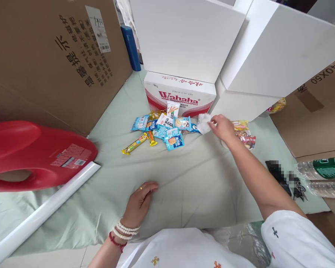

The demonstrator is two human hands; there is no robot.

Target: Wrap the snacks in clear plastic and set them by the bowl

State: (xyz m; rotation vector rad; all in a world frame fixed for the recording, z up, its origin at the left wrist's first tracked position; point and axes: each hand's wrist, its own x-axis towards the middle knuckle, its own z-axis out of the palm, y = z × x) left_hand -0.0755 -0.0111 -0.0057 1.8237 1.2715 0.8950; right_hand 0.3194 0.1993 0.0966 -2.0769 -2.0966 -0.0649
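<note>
I have the right hand [221, 127] with its fingers clamped on a cloudy plastic packet [203, 124], just right of the snack pile [166, 131] before the carton [156, 97]. My left hand [140, 204] rests on the surface [195, 178], fingers together.

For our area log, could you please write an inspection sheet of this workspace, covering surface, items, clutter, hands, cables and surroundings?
Surface: pale green cloth, wrinkled.
Items: snack packets piled before the Wahaha box; crumpled translucent wrapper beside them.
Clutter: red container and white roll at left; two plastic bottles and pixelated dark items at right.
Hands: right hand pinches the wrapper; left hand rests on the cloth, nothing seen in it.
Cables: nothing seen.
Surroundings: cardboard boxes on both sides; white boxes behind.
</note>
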